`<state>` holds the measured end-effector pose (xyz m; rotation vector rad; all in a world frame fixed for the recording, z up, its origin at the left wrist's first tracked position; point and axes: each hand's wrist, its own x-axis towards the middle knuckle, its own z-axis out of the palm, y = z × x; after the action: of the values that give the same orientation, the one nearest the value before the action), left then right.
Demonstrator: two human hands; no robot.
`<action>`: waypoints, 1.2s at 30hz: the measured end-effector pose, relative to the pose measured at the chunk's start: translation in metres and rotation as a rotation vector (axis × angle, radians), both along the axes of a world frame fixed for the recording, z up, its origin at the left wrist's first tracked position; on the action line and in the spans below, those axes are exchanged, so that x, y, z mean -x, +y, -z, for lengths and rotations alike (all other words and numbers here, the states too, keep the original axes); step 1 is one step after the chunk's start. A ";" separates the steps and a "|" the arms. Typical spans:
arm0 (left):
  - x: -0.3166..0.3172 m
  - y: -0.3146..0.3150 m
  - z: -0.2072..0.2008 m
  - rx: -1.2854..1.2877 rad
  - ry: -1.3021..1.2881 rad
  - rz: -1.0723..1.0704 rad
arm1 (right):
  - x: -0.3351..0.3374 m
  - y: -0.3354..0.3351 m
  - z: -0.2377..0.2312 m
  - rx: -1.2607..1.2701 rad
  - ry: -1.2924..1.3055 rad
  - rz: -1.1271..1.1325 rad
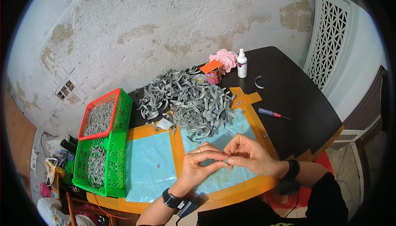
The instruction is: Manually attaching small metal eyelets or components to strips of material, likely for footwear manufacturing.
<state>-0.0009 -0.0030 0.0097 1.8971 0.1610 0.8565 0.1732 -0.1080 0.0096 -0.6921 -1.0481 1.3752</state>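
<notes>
Over the near part of the blue sheet [150, 160], my left hand [198, 165] and my right hand [251, 156] meet fingertip to fingertip. Both are closed in a pinch on one small grey piece [225, 161], mostly covered by the fingers, so its exact shape is hard to make out. A ring is on a left finger, and each wrist wears a black strap. Just beyond the hands lies a big heap of curved grey strips [198, 102]. A few small grey bits [158, 166] are scattered on the sheet.
At the left stand a green basket [116, 160] and a red basket [119, 98], both holding small grey pieces. A screwdriver [270, 112] and one curved strip [256, 82] lie on the dark table at right. Behind are a white spray bottle [242, 66], a can [213, 77] and pink cloth [226, 59].
</notes>
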 end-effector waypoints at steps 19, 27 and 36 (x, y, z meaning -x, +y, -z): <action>0.005 -0.005 -0.008 -0.062 0.066 -0.038 | -0.011 0.009 -0.006 0.108 0.054 -0.116; 0.004 -0.004 -0.008 -0.006 0.031 0.045 | -0.007 0.006 -0.001 0.087 0.057 -0.140; -0.002 -0.006 -0.013 -0.029 0.050 -0.091 | -0.006 0.005 -0.005 0.050 0.025 -0.006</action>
<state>0.0006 -0.0093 0.0230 1.9514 0.2681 0.8765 0.1790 -0.1033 0.0142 -0.7075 -0.9990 1.4159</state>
